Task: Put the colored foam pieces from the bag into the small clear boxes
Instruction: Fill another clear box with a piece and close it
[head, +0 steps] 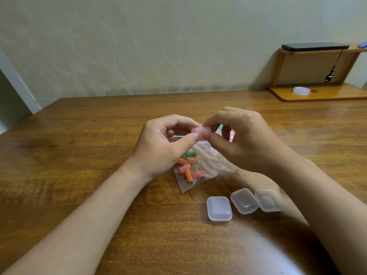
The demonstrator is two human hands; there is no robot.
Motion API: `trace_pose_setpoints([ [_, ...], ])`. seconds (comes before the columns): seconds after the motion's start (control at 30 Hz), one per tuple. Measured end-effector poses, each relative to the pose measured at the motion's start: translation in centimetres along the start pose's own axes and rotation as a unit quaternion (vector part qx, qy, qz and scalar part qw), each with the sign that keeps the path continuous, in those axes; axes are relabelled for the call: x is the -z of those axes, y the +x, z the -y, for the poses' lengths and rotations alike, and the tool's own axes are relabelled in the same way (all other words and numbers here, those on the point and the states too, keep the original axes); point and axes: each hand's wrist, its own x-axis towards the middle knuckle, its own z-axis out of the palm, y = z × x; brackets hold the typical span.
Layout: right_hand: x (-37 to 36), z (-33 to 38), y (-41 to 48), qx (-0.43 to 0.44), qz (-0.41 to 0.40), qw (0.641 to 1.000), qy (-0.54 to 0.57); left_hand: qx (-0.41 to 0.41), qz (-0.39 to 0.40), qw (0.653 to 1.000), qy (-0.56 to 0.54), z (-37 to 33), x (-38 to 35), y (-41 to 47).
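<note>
foam pieces (pixel 188 165): orange, green, pink | boxes (pixel 219 208): clear | table (pixel 79 155): brown woodgrain

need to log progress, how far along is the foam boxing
Early. Both the left hand and right hand pinch one small clear box, pinkish inside. Three closed boxes on the table look empty, and orange, pink and green foam pieces sit in the bag.

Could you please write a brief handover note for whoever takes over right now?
Left hand and right hand both pinch one small clear box above the bag.
The bag lies on the table with orange, green and pink foam pieces inside.
Three closed boxes sit by the right forearm, apparently empty.
Done: unclear; the held box looks pinkish inside.
Left: boxing the bagged pieces.
</note>
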Motion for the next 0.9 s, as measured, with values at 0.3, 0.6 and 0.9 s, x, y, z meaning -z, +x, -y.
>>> trace_pose_setpoints([
  [0.3,0.1,0.1,-0.1,-0.055,0.077,0.995,-0.004,0.009,-0.018,0.999,0.049,0.4,1.4,0.4],
  [0.6,0.2,0.1,-0.2,-0.067,0.225,0.971,-0.035,0.066,-0.036,0.994,0.079,0.4,5.1,0.8],
  [0.9,0.2,-0.3,-0.2,-0.056,0.208,0.976,-0.021,0.049,0.017,0.952,0.301,2.7,7.1,-2.1],
])
